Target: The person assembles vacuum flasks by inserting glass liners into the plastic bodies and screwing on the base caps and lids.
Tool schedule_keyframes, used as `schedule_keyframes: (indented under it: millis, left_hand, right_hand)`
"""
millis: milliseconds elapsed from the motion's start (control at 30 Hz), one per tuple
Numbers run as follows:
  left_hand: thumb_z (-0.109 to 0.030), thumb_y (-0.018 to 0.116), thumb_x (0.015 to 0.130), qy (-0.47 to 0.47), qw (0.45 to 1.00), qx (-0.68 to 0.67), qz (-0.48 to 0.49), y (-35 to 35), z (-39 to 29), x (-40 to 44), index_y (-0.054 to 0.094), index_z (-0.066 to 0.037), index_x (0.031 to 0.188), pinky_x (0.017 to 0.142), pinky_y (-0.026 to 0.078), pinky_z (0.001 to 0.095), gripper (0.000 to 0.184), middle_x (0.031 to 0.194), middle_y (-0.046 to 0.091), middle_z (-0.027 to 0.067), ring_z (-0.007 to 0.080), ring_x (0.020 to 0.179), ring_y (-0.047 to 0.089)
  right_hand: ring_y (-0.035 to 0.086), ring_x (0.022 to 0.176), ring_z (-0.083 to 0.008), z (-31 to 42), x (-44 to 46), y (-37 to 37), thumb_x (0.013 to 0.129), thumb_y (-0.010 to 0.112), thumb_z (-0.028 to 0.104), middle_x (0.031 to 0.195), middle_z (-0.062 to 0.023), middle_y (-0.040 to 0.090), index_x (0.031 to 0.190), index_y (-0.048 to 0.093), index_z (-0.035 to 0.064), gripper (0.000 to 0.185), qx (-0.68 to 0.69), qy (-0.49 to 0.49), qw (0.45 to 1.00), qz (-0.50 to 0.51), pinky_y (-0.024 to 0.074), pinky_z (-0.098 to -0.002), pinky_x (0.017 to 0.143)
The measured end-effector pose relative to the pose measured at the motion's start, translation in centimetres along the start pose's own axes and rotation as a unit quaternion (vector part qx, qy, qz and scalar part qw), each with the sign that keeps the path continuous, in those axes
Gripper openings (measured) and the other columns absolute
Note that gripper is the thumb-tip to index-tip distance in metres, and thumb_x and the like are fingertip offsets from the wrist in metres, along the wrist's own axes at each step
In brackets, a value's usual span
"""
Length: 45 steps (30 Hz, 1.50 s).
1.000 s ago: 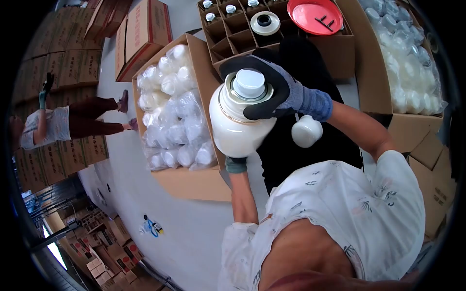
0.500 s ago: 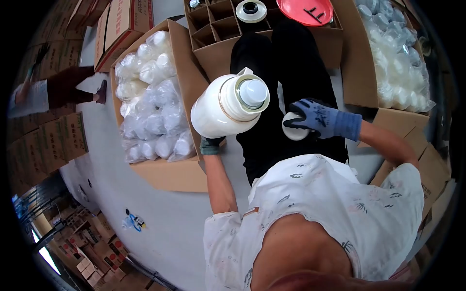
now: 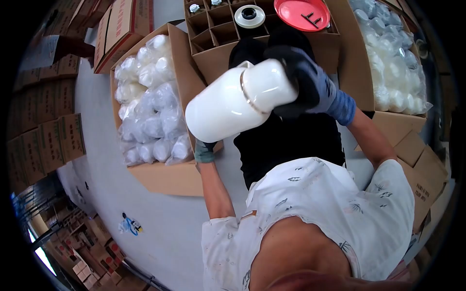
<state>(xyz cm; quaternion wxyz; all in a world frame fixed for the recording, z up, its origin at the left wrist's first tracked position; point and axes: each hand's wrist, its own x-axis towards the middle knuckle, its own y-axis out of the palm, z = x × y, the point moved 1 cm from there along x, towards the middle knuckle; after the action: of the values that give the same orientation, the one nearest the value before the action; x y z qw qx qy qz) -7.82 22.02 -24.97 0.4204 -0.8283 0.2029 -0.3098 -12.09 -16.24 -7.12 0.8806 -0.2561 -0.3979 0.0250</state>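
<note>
A glossy white thermos flask (image 3: 221, 104) lies tilted above my lap, its top pointing to the right. My left hand (image 3: 205, 150), in a grey-green glove, is closed around the flask's lower side, with its fingers mostly hidden beneath. A white cup-shaped lid (image 3: 273, 85) covers the flask's neck, where a pale stopper was visible before. My right hand (image 3: 313, 87), in a blue glove with dark palm, grips the lid's end. Motion blurs its fingers somewhat.
Bagged white lids (image 3: 150, 111) fill a carton at left; another carton holds more bagged parts (image 3: 395, 72). Ahead stands a divided carton (image 3: 213, 36) with a white ring-shaped piece (image 3: 249, 16) and a red dish (image 3: 303, 14) holding dark small parts. Stacked cartons (image 3: 43, 140) line the left.
My right hand has brought the white lid up from my lap onto the flask's top, covering the stopper. The flask has tipped further right. A person at left has moved mostly out of view.
</note>
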Motion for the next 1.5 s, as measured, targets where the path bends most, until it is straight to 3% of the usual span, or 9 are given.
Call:
schedule_keyframes:
  millis: [100, 333, 500, 633, 833, 900, 1033, 1400, 1500]
  left_hand:
    - [-0.021, 0.071, 0.078, -0.057, 0.997, -0.054, -0.01, -2.4, 0.6, 1.2, 0.047, -0.008, 0.131, 0.099, 0.04, 0.0402, 0.06, 0.132, 0.051, 0.0145, 0.0306, 0.121, 0.049]
    - [-0.013, 0.069, 0.079, -0.021, 0.993, 0.003, 0.113, -7.0, 7.4, 7.7, 0.05, -0.003, 0.126, 0.094, 0.045, 0.0383, 0.051, 0.123, 0.057, 0.0166, 0.0316, 0.114, 0.054]
    - [-0.012, 0.066, 0.081, -0.014, 0.984, 0.017, 0.178, -7.7, 8.8, 11.3, 0.051, -0.002, 0.126, 0.094, 0.045, 0.0378, 0.049, 0.123, 0.058, 0.0164, 0.0312, 0.113, 0.055]
    - [-0.012, 0.065, 0.082, -0.007, 0.98, 0.01, 0.198, -9.1, 7.1, 12.7, 0.051, -0.002, 0.126, 0.093, 0.045, 0.0374, 0.047, 0.122, 0.058, 0.0161, 0.0309, 0.112, 0.056]
    - [-0.009, 0.06, 0.087, -0.332, 0.781, -0.451, 0.276, -12.2, -5.0, 23.3, 0.049, 0.003, 0.128, 0.095, 0.046, 0.0323, 0.044, 0.12, 0.058, 0.011, 0.0198, 0.111, 0.056]
    - [-0.02, 0.066, 0.082, 0.057, 0.942, -0.063, 0.324, -9.5, -10.9, 26.2, 0.054, -0.004, 0.126, 0.09, 0.049, 0.0343, 0.049, 0.114, 0.063, 0.0119, 0.0228, 0.097, 0.063]
    - [-0.044, 0.065, 0.076, 0.11, 0.847, 0.025, 0.519, -1.7, -16.6, 26.9, 0.066, -0.008, 0.099, 0.078, 0.051, 0.0385, 0.043, 0.094, 0.068, 0.0146, 0.0294, 0.087, 0.065]
    - [-0.004, 0.064, 0.086, -0.253, 0.847, -0.459, -0.088, -3.5, -7.2, 29.6, 0.048, 0.001, 0.129, 0.095, 0.047, 0.0313, 0.046, 0.12, 0.056, 0.0133, 0.0209, 0.112, 0.056]
    - [-0.012, 0.064, 0.089, 0.015, 0.955, -0.296, -0.006, 0.6, -1.5, 31.6, 0.041, -0.001, 0.133, 0.095, 0.047, 0.0336, 0.05, 0.126, 0.051, 0.0121, 0.0201, 0.115, 0.053]
  right_hand:
    - [0.058, 0.105, -0.0228, -0.9, -0.1, -0.5, 0.086, 0.066, 0.037, 0.125, -0.0124, 0.055, 0.129, 0.046, 0.0031, 0.058, 0.096, 0.396, 0.913, -0.006, 0.047, -0.0338, 0.09]
    - [0.048, 0.116, -0.0208, -0.9, -2.8, -0.1, 0.089, 0.06, 0.038, 0.133, -0.0133, 0.045, 0.143, 0.03, 0.006, 0.07, 0.226, 0.301, 0.926, 0.024, 0.0477, -0.0327, 0.083]
    - [0.062, 0.099, -0.0184, -2.6, -9.5, 1.0, 0.094, 0.051, 0.046, 0.11, -0.0129, 0.062, 0.125, 0.052, 0.0027, 0.054, 0.598, 0.595, 0.536, -0.017, 0.0529, -0.0322, 0.084]
    - [0.049, 0.119, -0.0202, -3.1, -10.2, 0.8, 0.082, 0.071, 0.024, 0.131, -0.0103, 0.051, 0.138, 0.04, 0.0035, 0.067, 0.326, 0.453, 0.829, 0.012, 0.0403, -0.0349, 0.101]
    - [0.059, 0.093, -0.0202, -3.6, -5.4, -2.2, 0.081, 0.07, 0.038, 0.101, -0.0159, 0.063, 0.122, 0.056, 0.0056, 0.054, 0.183, 0.488, 0.785, 0.336, 0.0469, -0.0341, 0.085]
    - [0.064, 0.073, -0.0212, -6.3, 0.9, -4.3, 0.079, 0.067, 0.051, 0.076, -0.0144, 0.063, 0.105, 0.061, 0.0025, 0.056, 0.032, 0.532, 0.75, 0.393, 0.0512, -0.0356, 0.069]
    - [0.065, 0.079, -0.0213, -23.0, 5.0, -1.2, 0.085, 0.063, 0.038, 0.094, -0.0111, 0.063, 0.11, 0.062, 0.0085, 0.039, -0.101, 0.36, 0.904, 0.208, 0.0504, -0.0361, 0.075]
    - [0.052, 0.106, -0.0371, -36.8, 7.2, 8.6, 0.08, 0.066, 0.021, 0.12, -0.0186, 0.047, 0.128, 0.049, 0.0211, 0.051, -0.183, 0.174, 0.944, 0.213, 0.0455, -0.0421, 0.092]
    - [0.058, 0.102, -0.0347, -26.1, 10.9, 5.4, 0.084, 0.067, 0.035, 0.118, -0.0175, 0.05, 0.143, 0.034, 0.0202, 0.069, -0.123, 0.033, 0.989, 0.076, 0.0496, -0.0429, 0.084]
